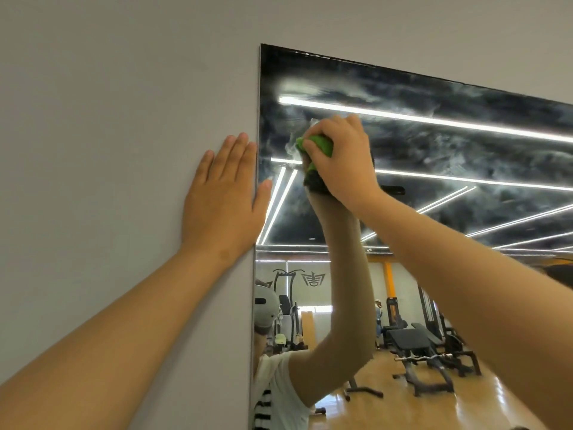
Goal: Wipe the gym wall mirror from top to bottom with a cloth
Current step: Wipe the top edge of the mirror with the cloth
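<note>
Right hand (pixel 342 159): gripped bunched green cloth (pixel 319 145) against smeared mirror (pixel 434 144).
Left hand (pixel 221 193): flat, fingers straight, on wall (pixel 124 119).
Technique: overlapping downward strokes would suit.

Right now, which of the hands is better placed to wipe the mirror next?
The right hand: it grips the green cloth on the upper mirror. The left hand lies flat on the wall.
</note>
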A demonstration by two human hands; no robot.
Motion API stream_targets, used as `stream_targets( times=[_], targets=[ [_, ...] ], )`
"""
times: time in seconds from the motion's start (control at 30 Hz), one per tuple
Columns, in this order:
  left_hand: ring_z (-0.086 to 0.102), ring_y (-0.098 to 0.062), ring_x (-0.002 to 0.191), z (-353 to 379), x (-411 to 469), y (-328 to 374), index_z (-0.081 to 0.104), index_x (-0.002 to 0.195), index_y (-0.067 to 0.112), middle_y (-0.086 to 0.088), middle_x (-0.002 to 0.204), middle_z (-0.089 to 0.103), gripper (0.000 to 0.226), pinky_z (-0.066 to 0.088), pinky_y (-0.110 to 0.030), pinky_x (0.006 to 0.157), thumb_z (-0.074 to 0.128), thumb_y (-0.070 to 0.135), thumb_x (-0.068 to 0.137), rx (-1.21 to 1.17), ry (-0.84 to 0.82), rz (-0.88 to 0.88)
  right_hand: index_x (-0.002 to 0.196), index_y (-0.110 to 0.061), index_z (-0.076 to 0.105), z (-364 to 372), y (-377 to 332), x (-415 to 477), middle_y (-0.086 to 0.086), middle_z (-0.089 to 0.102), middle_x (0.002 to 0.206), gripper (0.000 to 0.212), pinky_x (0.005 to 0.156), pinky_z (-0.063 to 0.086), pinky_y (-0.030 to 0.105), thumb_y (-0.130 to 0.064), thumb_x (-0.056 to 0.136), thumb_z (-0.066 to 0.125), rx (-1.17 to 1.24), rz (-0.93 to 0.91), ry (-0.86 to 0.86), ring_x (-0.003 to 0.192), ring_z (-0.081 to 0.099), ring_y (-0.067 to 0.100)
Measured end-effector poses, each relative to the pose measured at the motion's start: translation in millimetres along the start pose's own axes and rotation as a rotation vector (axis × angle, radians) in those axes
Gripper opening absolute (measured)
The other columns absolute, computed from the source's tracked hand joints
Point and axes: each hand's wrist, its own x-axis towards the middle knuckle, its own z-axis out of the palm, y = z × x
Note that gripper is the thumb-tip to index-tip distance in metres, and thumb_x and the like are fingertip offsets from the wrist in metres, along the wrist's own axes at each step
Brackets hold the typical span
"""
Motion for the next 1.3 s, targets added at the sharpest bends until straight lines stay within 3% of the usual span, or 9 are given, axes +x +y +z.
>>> stream_targets(
  times=[0.07, 0.2, 0.4, 0.6, 0.73, 0.83, 1.0, 1.17, 1.3],
  targets=[
    [-0.002, -0.014, 0.155, 0.7, 0.1, -1.1, 0.008, 0.160, 0.014, -0.002, 0.168, 0.004, 0.072, -0.009, -0.030, 0.122, 0.008, 0.048, 0.097, -0.004, 0.006, 0.002, 0.094, -0.011, 0.070, -14.8, 19.3, 7.5, 0.004, 0.066, 0.097, 0.012, 0.087, 0.038, 0.036, -0.018, 0.094, 0.061, -0.063, -0.002, -0.054, 0.103, 0.049, 0.024],
    [0.000, -0.014, 0.155, 1.8, 0.7, -2.0, 0.010, 0.160, 0.012, -0.003, 0.168, 0.006, 0.072, -0.008, -0.030, 0.123, 0.009, 0.048, 0.097, -0.006, 0.016, 0.007, 0.094, -0.014, 0.070, -25.7, 44.9, 33.3, 0.006, 0.067, 0.103, 0.012, 0.093, 0.042, 0.038, -0.019, 0.093, 0.060, -0.092, 0.348, 0.052, 0.108, 0.050, 0.024],
    [0.005, -0.016, 0.155, 3.5, -0.1, -0.6, 0.016, 0.160, 0.011, -0.005, 0.168, 0.011, 0.072, -0.003, -0.033, 0.124, 0.011, 0.047, 0.098, -0.001, 0.031, 0.002, 0.091, -0.010, 0.071, -1.6, -0.2, 1.4, 0.006, 0.066, 0.092, 0.009, 0.085, 0.038, 0.037, -0.016, 0.090, 0.065, -0.002, 0.025, -0.002, 0.096, 0.053, 0.027],
    [0.004, -0.016, 0.155, 1.2, -1.9, -1.1, 0.014, 0.160, 0.011, -0.005, 0.168, 0.010, 0.072, -0.005, -0.032, 0.123, 0.010, 0.048, 0.097, -0.007, 0.024, 0.005, 0.105, -0.012, 0.069, -10.4, 17.7, 16.1, 0.005, 0.064, 0.111, 0.016, 0.096, 0.040, 0.044, -0.021, 0.095, 0.059, -0.114, 0.312, 0.070, 0.114, 0.048, 0.028],
    [0.002, -0.015, 0.155, 0.4, -3.7, 0.1, 0.013, 0.160, 0.013, -0.003, 0.168, 0.009, 0.071, -0.006, -0.031, 0.123, 0.011, 0.048, 0.098, -0.013, 0.026, 0.004, 0.115, -0.009, 0.069, -14.0, 18.1, -13.8, 0.008, 0.064, 0.117, 0.026, 0.099, 0.038, 0.037, -0.017, 0.092, 0.061, -0.036, 0.154, 0.052, 0.112, 0.048, 0.029],
    [0.002, -0.015, 0.155, 0.3, -3.6, -0.1, 0.013, 0.160, 0.013, -0.003, 0.168, 0.009, 0.070, -0.006, -0.031, 0.123, 0.013, 0.047, 0.099, -0.006, 0.029, -0.003, 0.138, -0.015, 0.056, -29.7, 22.4, -31.9, 0.004, 0.055, 0.139, 0.043, 0.111, 0.023, 0.030, -0.029, 0.098, 0.049, -0.024, 0.094, -0.099, 0.132, 0.041, 0.022],
    [0.002, -0.015, 0.155, -0.1, -3.4, 1.7, 0.012, 0.160, 0.012, -0.003, 0.168, 0.008, 0.071, -0.005, -0.032, 0.124, 0.012, 0.047, 0.099, 0.001, 0.024, -0.009, 0.157, -0.030, 0.013, -33.4, 26.8, -36.6, -0.006, 0.009, 0.165, 0.066, 0.124, -0.002, 0.041, -0.058, 0.097, 0.016, -0.283, 0.059, -0.358, 0.152, 0.000, 0.014],
    [0.001, -0.015, 0.155, 0.4, -3.9, 2.9, 0.011, 0.160, 0.013, -0.004, 0.168, 0.007, 0.071, -0.005, -0.033, 0.124, 0.011, 0.047, 0.098, -0.002, 0.028, -0.009, 0.158, -0.029, 0.000, -3.6, 6.7, 5.4, -0.002, -0.004, 0.166, 0.055, 0.122, -0.010, 0.042, -0.043, 0.107, 0.015, -0.358, 0.204, -0.369, 0.152, -0.011, 0.019],
    [0.000, -0.015, 0.155, 3.0, -2.3, 2.2, 0.010, 0.160, 0.011, -0.004, 0.168, 0.007, 0.064, -0.004, -0.034, 0.125, 0.012, 0.042, 0.104, 0.027, 0.050, -0.008, 0.158, -0.029, 0.003, 38.4, -42.3, 31.6, -0.002, -0.003, 0.166, 0.053, 0.122, -0.010, 0.044, -0.040, 0.107, 0.016, -0.325, 0.137, -0.370, 0.152, -0.010, 0.018]
  ],
)
